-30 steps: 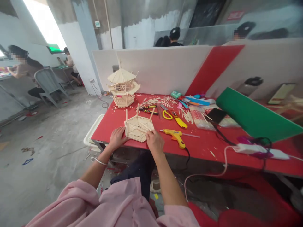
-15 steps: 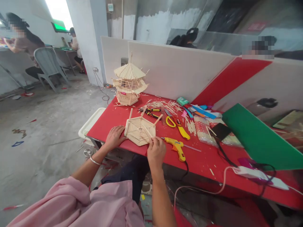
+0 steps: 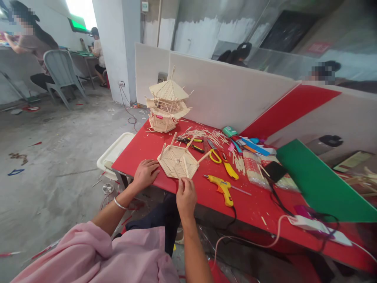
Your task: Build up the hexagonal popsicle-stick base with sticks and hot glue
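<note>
A flat hexagonal base of wooden sticks (image 3: 177, 160), with several sticks standing up from its corners, lies near the front edge of the red table (image 3: 253, 204). My left hand (image 3: 146, 173) rests on the table against the base's left side, fingers loosely curled. My right hand (image 3: 185, 195) is at the base's near edge, fingers pinched on a thin wooden stick (image 3: 185, 171) that leans over the base. A finished stick pagoda (image 3: 167, 105) stands at the table's far left corner.
A yellow glue gun (image 3: 223, 187) lies right of my hand, its cable running over the edge. Yellow scissors (image 3: 222, 160), pliers (image 3: 191, 142), loose sticks, stick packets, a green board (image 3: 321, 183) and a power strip (image 3: 319, 226) crowd the right. People sit behind the white partition and at far left.
My right hand has lifted off the base's near right corner and now pinches a stick at the near edge. The view has shifted, and my left hand stays beside the base.
</note>
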